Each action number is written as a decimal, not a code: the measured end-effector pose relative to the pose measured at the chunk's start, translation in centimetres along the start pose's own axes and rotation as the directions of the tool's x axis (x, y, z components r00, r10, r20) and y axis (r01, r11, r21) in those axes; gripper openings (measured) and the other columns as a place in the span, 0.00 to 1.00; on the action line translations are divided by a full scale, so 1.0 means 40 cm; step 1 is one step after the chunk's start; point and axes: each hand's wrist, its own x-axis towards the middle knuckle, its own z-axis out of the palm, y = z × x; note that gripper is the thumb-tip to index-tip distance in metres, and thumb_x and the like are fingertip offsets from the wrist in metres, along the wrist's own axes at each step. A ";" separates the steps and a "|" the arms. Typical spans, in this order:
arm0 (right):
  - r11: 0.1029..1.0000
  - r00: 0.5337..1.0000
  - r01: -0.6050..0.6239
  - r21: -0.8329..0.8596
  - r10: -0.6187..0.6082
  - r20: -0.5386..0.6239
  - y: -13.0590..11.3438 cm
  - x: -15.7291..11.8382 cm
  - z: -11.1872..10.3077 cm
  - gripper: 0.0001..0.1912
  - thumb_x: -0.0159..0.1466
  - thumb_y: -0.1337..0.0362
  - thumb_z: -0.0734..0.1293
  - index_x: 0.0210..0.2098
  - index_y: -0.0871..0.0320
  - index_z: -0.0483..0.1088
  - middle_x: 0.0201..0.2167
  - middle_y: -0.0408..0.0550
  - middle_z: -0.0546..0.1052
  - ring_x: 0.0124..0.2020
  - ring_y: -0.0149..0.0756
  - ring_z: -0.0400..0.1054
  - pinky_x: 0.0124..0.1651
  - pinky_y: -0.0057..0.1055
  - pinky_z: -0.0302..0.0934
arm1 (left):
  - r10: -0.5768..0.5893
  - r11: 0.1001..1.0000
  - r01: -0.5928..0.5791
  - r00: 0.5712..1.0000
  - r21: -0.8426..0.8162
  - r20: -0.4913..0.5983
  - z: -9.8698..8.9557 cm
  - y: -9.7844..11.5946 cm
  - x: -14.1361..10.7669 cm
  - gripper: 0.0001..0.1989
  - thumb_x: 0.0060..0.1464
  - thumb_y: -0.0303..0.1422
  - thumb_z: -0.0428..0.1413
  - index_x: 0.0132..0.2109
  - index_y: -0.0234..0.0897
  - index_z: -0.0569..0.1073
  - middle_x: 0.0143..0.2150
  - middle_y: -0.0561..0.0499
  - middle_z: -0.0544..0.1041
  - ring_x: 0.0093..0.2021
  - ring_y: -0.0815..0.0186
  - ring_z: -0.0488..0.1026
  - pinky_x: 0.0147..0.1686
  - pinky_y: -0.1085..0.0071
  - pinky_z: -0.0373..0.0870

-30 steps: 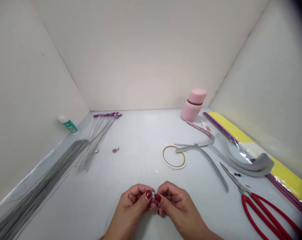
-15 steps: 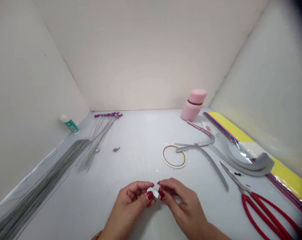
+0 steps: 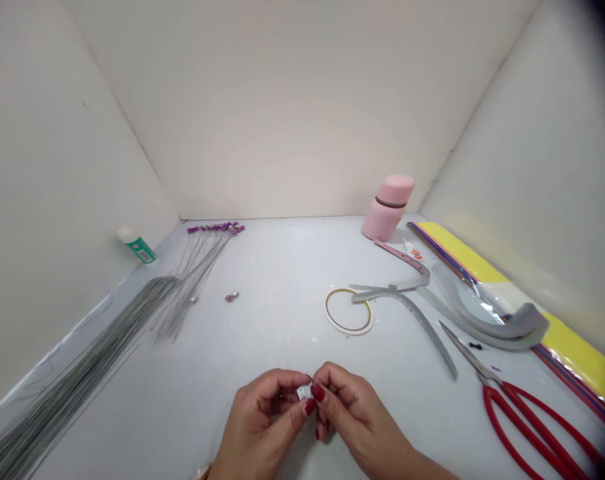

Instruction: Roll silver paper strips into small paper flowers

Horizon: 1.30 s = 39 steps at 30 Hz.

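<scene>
My left hand point(image 3: 262, 420) and right hand point(image 3: 353, 415) both pinching tiny silvery piece point(image 3: 305, 393) between fingertips, held above white table point(image 3: 282, 313).

From where I'm watching, I can see glossy dark-red polish on the fingernails point(image 3: 317, 393) of the left hand point(image 3: 259, 427) and the right hand point(image 3: 355, 417). A gold-toned bracelet point(image 3: 201, 473) shows at the left wrist, but it's too cut off by the frame edge for me to make out detail. Both forearms point(image 3: 405, 455) are bare down to the frame edge.
</scene>
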 end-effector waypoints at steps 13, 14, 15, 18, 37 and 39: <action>0.999 0.999 -0.036 0.008 0.036 0.029 -0.002 -0.007 0.001 0.15 0.64 0.54 0.55 0.29 0.59 0.60 0.17 0.39 0.65 0.19 0.26 0.57 0.25 0.24 0.53 | -0.179 0.957 0.162 0.982 -0.242 -0.052 0.003 -0.036 0.014 0.13 0.37 0.36 0.64 0.30 0.33 0.74 0.19 0.53 0.74 0.22 0.70 0.69 0.24 0.75 0.62; 1.000 0.999 -0.027 -0.002 0.027 0.022 -0.001 -0.007 0.000 0.15 0.64 0.54 0.55 0.29 0.59 0.60 0.18 0.40 0.65 0.20 0.27 0.57 0.26 0.24 0.53 | -0.186 0.955 0.172 0.982 -0.243 -0.036 0.001 -0.037 0.015 0.13 0.38 0.36 0.64 0.31 0.33 0.74 0.20 0.52 0.74 0.23 0.69 0.70 0.25 0.74 0.63; 1.000 1.000 -0.017 -0.013 0.017 0.011 0.000 -0.006 -0.001 0.15 0.64 0.55 0.55 0.29 0.59 0.60 0.18 0.40 0.66 0.20 0.27 0.58 0.26 0.24 0.53 | -0.191 0.953 0.179 0.981 -0.246 -0.027 0.000 -0.036 0.015 0.13 0.38 0.36 0.64 0.32 0.33 0.75 0.21 0.52 0.75 0.24 0.68 0.70 0.26 0.74 0.63; 1.000 1.000 0.000 -0.019 0.000 -0.007 0.003 -0.005 -0.001 0.14 0.64 0.56 0.55 0.29 0.59 0.61 0.18 0.40 0.65 0.21 0.27 0.59 0.27 0.24 0.54 | -0.205 0.947 0.183 0.977 -0.265 -0.060 0.003 -0.018 0.012 0.12 0.39 0.36 0.63 0.32 0.34 0.76 0.25 0.49 0.78 0.27 0.68 0.72 0.30 0.73 0.65; 0.986 0.992 -0.100 0.135 0.109 -0.060 -0.016 0.004 0.002 0.13 0.58 0.57 0.65 0.27 0.61 0.64 0.17 0.39 0.65 0.20 0.26 0.61 0.26 0.24 0.56 | -0.026 0.998 0.027 1.000 0.064 -0.012 -0.012 0.021 0.003 0.08 0.50 0.31 0.55 0.39 0.37 0.76 0.32 0.50 0.76 0.34 0.66 0.71 0.36 0.74 0.67; 0.986 0.993 -0.096 0.133 0.104 -0.056 -0.014 0.003 0.001 0.13 0.58 0.57 0.64 0.27 0.61 0.64 0.17 0.39 0.65 0.20 0.26 0.61 0.26 0.25 0.56 | -0.012 0.995 0.011 1.000 0.095 0.002 -0.015 0.021 0.005 0.08 0.51 0.30 0.55 0.39 0.37 0.76 0.32 0.50 0.76 0.34 0.65 0.71 0.36 0.74 0.67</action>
